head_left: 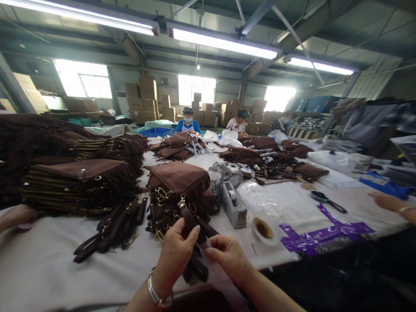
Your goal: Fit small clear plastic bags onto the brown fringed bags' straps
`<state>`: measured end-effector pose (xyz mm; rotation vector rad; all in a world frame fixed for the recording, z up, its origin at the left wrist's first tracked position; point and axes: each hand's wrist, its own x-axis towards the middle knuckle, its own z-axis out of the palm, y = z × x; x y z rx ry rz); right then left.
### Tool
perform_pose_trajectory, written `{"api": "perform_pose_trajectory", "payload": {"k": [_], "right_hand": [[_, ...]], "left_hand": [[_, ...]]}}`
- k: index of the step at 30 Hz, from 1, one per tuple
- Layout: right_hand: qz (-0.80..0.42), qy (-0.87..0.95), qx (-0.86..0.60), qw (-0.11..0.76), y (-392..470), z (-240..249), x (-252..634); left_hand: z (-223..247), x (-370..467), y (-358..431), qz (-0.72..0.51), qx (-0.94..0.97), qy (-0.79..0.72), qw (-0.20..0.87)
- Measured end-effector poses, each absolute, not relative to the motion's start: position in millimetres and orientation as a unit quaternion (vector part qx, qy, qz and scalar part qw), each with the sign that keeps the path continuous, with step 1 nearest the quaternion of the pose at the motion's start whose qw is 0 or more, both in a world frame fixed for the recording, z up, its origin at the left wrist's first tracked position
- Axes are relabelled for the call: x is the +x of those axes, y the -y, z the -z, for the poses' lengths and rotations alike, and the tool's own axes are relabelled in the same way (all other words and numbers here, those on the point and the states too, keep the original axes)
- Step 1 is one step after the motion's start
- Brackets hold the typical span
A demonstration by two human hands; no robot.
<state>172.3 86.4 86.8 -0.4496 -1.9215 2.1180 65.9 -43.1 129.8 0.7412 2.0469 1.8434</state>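
My left hand (177,247), with silver bangles at its wrist, pinches a dark brown wrist strap (187,215) between thumb and fingers. The strap's metal clasp joins it to a stack of brown fringed bags (178,177) just beyond. Close on the right, my right hand (229,255) pinches a thin, whitish see-through strip (219,277) against the strap; the strip hangs down toward me. Whether it is plastic or paper I cannot tell. More brown straps (121,223) with metal clips lie left of the stack.
Beyond my right hand stand a grey tape dispenser (234,206) and a white dish (264,230) with brown residue. Purple plastic (325,236) lies at the right edge. Tall bag piles (78,186) fill the left. Other people's hands (388,201) reach in at both sides; several people (188,125) sit opposite.
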Motion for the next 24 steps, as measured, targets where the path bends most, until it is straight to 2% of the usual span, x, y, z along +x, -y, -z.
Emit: {"api": "perform_pose_trajectory", "payload": {"k": [3,6,10,14,16,19,24], "right_hand": [[-0.743,0.642,-0.14,0.127,-84.3,-84.8,167.2],[-0.755,0.629,-0.132,0.13,-83.4,-82.8,161.4],[-0.784,0.599,-0.12,0.11,-85.6,-85.1,163.5],[-0.813,0.571,-0.099,0.061,-87.0,-86.9,175.6],[-0.818,0.565,-0.099,0.047,-85.9,-86.1,181.1],[-0.815,0.567,-0.109,0.043,-83.8,-83.8,185.7],[-0.796,0.577,-0.165,0.082,-85.0,-83.2,180.0]], "left_hand": [[-125.8,71.5,40.4,-0.631,0.264,-0.716,0.142],[-118.5,75.3,40.2,-0.644,0.263,-0.694,0.184],[-119.8,63.4,45.3,-0.68,0.202,-0.633,0.309],[-135.6,36.1,43.7,-0.753,0.064,-0.47,0.456],[-140.6,24.9,36.8,-0.776,0.024,-0.444,0.448],[-140.8,16.6,23.7,-0.804,-0.004,-0.468,0.367],[-139.0,19.2,14.0,-0.827,-0.001,-0.477,0.297]]}}
